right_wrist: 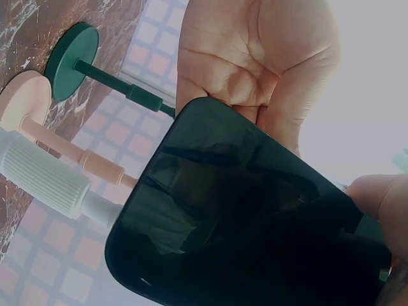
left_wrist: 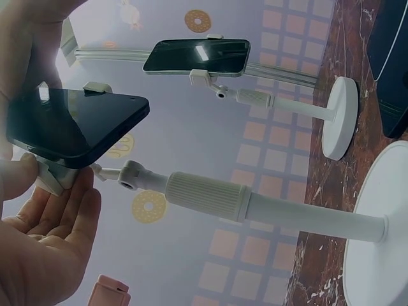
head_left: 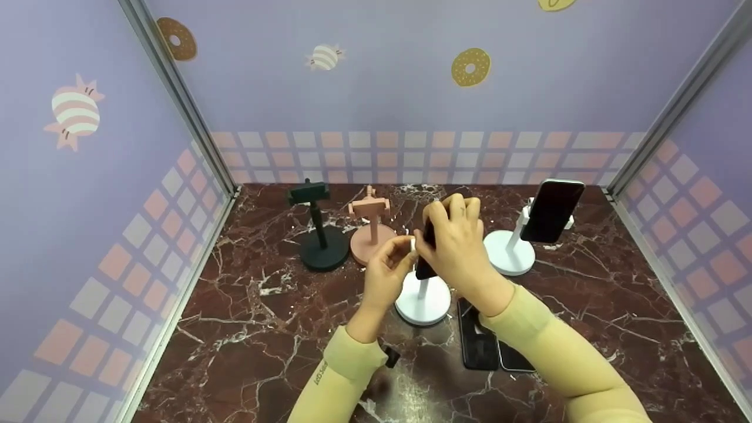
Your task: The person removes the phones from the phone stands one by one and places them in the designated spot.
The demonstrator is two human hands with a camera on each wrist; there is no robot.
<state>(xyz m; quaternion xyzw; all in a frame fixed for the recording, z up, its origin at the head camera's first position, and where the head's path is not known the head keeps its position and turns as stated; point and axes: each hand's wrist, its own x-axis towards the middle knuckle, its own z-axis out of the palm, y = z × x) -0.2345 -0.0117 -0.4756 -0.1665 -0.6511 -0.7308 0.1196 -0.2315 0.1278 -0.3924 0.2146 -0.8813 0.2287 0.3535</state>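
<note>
Left hand: the person's left hand [head_left: 385, 276] is pinching the white plastic clamp [left_wrist: 97, 87], thumb on its lower end, fingers curling in behind
Right hand: the person's right hand [head_left: 461, 241] is gripping the phone's upper part, thumb and fingers clamped on its edges
Held phone: glossy black rounded-rectangle smartphone [left_wrist: 76, 124] is sitting between the clamp's two ends, above the near base
Near stand: white plastic stand with round base and ribbed column [head_left: 423, 301] is standing upright; taking its base as clock centre, head view
10 o'clock: dark green round-based phone stand [head_left: 324, 249] is standing with its holder bare
Half past 10: pale pink round-based phone stand [head_left: 373, 244] is standing just beside the green one
2 o'clock: second white round-based stand [head_left: 509, 254] is carrying a black-screened phone with a pale rim [head_left: 552, 211], leaning
4 o'clock: two flat black phones [head_left: 479, 346] are lying side by side, the right sleeve [head_left: 564, 346] partly covering them
Surface: dark red white-veined marble-look tabletop [head_left: 252, 358] is supporting everything
</note>
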